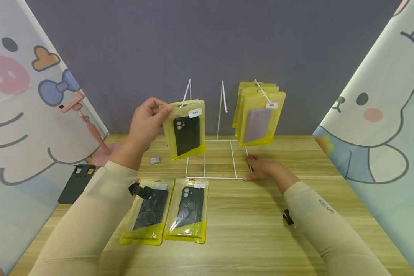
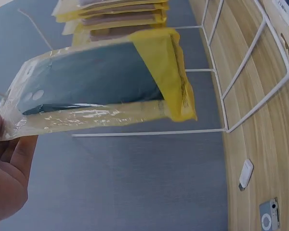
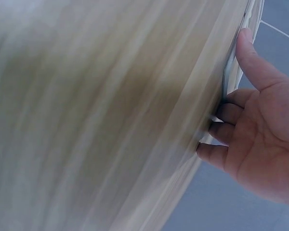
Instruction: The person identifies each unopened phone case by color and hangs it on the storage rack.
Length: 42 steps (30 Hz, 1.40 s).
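Observation:
My left hand (image 1: 146,120) pinches the upper left corner of a yellow-edged clear bag with a black phone case (image 1: 186,134) in it. The bag hangs at the left hook of a white wire display rack (image 1: 210,178), its top hole right at the hook's tip. In the left wrist view the same bagged case (image 2: 96,79) lies sideways across the picture, thumb and fingers at its top end. Low on the right, my right hand (image 1: 262,168) holds the rack's base at its front right corner. The right wrist view shows that hand (image 3: 260,130) with bent fingers at the wire, thumb stretched along it.
Several bagged cases (image 1: 262,122) hang on the right hook; the middle hook (image 1: 223,96) is bare. Two more bagged black cases (image 1: 151,211) lie on the table in front. At left are a pink stand (image 1: 96,132), a black phone case (image 1: 76,184) and a small silver player (image 1: 155,160).

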Motion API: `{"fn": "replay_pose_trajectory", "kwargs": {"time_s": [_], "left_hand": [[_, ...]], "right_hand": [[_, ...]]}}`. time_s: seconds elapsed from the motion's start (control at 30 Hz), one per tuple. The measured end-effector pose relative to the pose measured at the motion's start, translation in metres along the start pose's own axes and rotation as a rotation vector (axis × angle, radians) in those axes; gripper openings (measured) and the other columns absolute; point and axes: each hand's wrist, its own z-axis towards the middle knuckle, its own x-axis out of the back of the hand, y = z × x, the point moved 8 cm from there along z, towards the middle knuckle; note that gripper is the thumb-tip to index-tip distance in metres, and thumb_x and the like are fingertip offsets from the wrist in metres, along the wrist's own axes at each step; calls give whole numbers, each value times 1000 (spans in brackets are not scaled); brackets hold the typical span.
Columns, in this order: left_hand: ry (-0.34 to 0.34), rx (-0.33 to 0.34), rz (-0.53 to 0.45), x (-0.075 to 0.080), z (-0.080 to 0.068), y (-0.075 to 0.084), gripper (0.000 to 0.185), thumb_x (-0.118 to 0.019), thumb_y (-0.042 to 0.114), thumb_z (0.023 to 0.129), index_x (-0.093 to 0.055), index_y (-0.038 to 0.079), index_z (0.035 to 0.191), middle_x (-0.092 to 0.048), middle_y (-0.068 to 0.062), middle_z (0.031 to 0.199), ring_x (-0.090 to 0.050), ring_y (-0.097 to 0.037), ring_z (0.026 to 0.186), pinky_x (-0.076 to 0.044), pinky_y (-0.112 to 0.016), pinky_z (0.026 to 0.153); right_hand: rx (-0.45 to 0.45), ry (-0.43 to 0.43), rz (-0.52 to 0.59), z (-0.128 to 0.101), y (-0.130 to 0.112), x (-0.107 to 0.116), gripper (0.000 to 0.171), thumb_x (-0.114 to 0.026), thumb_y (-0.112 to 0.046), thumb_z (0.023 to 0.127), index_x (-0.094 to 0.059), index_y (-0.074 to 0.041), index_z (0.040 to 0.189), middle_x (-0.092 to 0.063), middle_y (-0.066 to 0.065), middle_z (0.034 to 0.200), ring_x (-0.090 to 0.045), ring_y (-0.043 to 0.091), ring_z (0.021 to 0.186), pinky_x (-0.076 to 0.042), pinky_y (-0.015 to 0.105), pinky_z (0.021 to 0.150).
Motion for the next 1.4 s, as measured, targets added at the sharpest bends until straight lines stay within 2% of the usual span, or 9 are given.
{"fn": "replay_pose_trajectory", "kwargs": {"time_s": [0.17,0.27,0.4,0.57,0.9,1.07,1.2,1.3,1.4], "left_hand": [[-3,28,5,-8,18,-3,31,-65,47,91,-64,19,105,-56,3,73,-50,-17,65,-44,-31,60],[-2,22,35,-12,30,-6,30,-63,46,92,-64,19,106,-46,0,68,-42,-17,59,-37,-32,54],[10,26,58,-14,46,-10,28,-61,44,95,-63,18,106,-49,1,71,-38,-15,58,-34,-32,53],[47,47,30,-16,65,-20,23,-61,39,96,-62,17,103,-56,3,77,-43,-13,63,-37,-30,58],[100,126,51,-24,97,-35,19,-62,37,96,-61,19,100,-55,7,85,-48,-11,73,-41,-29,66],[106,171,80,-28,105,-39,19,-59,37,98,-59,19,102,-57,6,91,-51,-11,76,-43,-29,68],[110,170,40,-31,106,-42,18,-61,33,98,-59,16,103,-60,5,93,-54,-11,77,-45,-27,68],[101,164,-10,-30,102,-44,24,-65,33,95,-59,17,113,-63,2,100,-56,-12,84,-45,-28,72],[70,176,-49,-29,96,-46,43,-68,36,92,-52,21,130,-64,-1,119,-58,-15,102,-47,-32,85]], "right_hand": [[-10,-5,18,-1,0,0,103,-64,-49,92,-6,9,154,3,31,160,1,47,148,-12,59,119],[-14,-8,20,-2,-1,1,102,-64,-48,92,-7,9,154,3,31,160,1,48,148,-13,60,118],[-12,-8,5,-1,-3,2,100,-64,-47,93,-7,9,154,2,31,160,0,48,148,-13,60,118],[-17,-6,-7,1,-3,2,101,-63,-49,93,-6,8,154,1,31,160,-1,48,148,-13,59,119],[-19,-15,-1,0,-2,2,100,-64,-46,93,-6,9,154,2,32,160,0,48,148,-13,58,119],[-23,-6,-7,0,-3,3,101,-64,-47,93,-7,8,154,1,32,160,-1,48,148,-13,58,119],[-26,-4,-6,1,-3,2,101,-64,-48,92,-7,8,154,1,31,160,-1,47,148,-13,58,119],[-26,-4,0,2,-2,1,102,-65,-48,92,-7,7,154,1,30,161,0,46,148,-12,58,119],[-33,-6,15,1,-1,1,101,-65,-48,92,-6,7,155,2,30,161,0,47,148,-13,59,119]]}}
